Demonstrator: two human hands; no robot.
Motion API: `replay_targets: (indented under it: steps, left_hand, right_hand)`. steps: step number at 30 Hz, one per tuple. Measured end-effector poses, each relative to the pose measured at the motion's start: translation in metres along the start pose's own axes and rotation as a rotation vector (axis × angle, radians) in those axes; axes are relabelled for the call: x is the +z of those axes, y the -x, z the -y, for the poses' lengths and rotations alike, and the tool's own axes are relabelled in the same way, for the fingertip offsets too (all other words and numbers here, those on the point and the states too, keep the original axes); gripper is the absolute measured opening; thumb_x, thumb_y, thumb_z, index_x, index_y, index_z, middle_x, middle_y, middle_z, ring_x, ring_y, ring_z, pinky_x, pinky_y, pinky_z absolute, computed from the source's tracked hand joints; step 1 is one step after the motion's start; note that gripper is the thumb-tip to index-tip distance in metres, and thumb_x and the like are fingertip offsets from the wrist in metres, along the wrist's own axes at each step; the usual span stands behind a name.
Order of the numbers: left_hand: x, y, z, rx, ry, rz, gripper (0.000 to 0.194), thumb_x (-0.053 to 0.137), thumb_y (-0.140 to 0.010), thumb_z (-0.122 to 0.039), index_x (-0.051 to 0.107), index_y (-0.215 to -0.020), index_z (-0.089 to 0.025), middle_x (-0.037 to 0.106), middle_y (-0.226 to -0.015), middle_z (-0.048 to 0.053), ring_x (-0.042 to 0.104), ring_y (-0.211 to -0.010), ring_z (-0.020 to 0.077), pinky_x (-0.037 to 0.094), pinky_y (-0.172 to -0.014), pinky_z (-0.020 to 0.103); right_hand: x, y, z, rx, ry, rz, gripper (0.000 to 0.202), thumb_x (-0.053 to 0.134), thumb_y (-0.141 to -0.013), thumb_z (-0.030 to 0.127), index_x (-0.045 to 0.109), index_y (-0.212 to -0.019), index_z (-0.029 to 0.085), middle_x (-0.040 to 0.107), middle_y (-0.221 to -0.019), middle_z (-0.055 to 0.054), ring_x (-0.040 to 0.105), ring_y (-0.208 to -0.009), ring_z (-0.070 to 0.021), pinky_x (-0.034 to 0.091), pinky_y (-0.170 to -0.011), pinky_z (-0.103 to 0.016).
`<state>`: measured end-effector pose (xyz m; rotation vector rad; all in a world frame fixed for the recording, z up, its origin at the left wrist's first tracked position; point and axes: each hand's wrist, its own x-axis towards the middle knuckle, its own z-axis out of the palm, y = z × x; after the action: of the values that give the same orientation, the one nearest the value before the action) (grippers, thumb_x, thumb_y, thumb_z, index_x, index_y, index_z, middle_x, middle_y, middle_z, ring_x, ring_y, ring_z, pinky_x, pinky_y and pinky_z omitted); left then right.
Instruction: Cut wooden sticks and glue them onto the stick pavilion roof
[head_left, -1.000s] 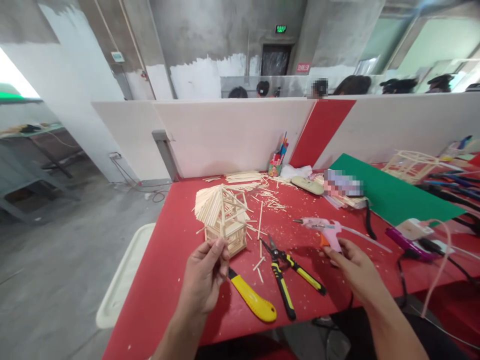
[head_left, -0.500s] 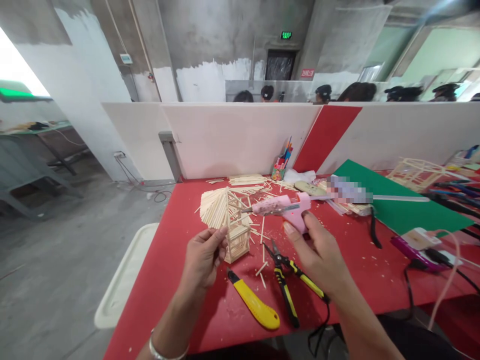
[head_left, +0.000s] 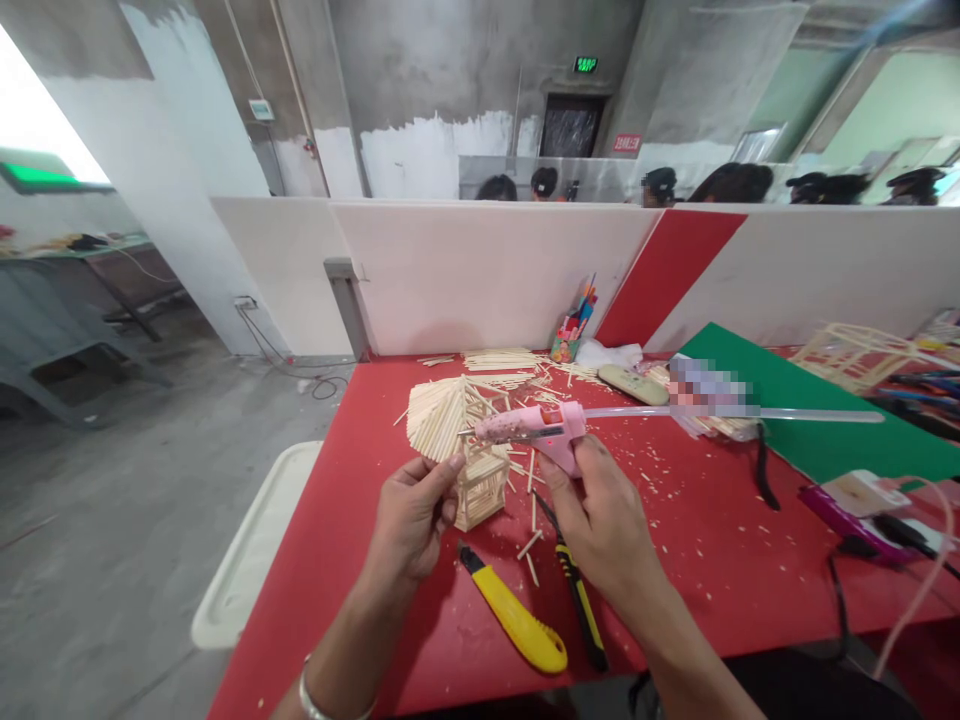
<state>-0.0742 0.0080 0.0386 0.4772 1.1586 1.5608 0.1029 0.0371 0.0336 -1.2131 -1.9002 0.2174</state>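
Observation:
My right hand (head_left: 600, 500) is wrapped round the handle of a pink glue gun (head_left: 529, 425), a long clear glue stick out of its back. The gun's nozzle points left, close to the fingertips of my left hand (head_left: 420, 510). Those fingers are pinched together; what they hold is too small to make out. Just behind them stands a small house model of wooden sticks (head_left: 484, 490) with a slatted, fan-shaped roof (head_left: 439, 420). A yellow cutter (head_left: 517, 620) lies in front of the model. Pliers (head_left: 581, 600) with black and yellow handles are partly hidden under my right hand.
Loose sticks (head_left: 502, 360) and a pen cup (head_left: 566, 340) sit at the back of the red table (head_left: 720, 580). On the right are a green board (head_left: 787, 430), a stick frame (head_left: 855, 355) and a power strip (head_left: 862, 530) with cables. A white partition (head_left: 480, 270) stands behind.
My right hand has brought the glue gun left and slightly down, its nozzle nearer my left fingertips, and now covers more of the pliers. The view has shifted a little.

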Motion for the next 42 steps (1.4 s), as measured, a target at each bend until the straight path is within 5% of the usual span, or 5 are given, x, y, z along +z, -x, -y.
replay_targets:
  steps: [14, 42]
  left_hand:
    - [0.003, 0.002, 0.001, 0.032, 0.072, -0.036, 0.040, 0.085, -0.052, -0.030, 0.048, -0.054, -0.015, 0.050, -0.041, -0.006, 0.037, -0.030, 0.0022, 0.025, -0.029, 0.013]
    - [-0.005, 0.000, -0.002, 0.020, 0.043, 0.014, 0.033, 0.075, -0.064, -0.033, 0.049, -0.053, -0.016, 0.048, -0.042, -0.005, 0.036, -0.031, 0.0033, 0.022, -0.031, 0.015]
  right_hand:
    - [0.008, 0.006, -0.006, 0.057, -0.002, -0.030, 0.032, 0.039, -0.090, 0.039, 0.055, -0.108, 0.018, 0.062, -0.102, -0.015, 0.058, -0.091, -0.0270, 0.048, -0.075, -0.044]
    - [0.009, 0.006, 0.004, 0.037, -0.007, -0.074, 0.023, 0.040, -0.090, 0.035, 0.056, -0.095, 0.020, 0.062, -0.091, -0.011, 0.057, -0.082, -0.0238, 0.047, -0.070, -0.039]
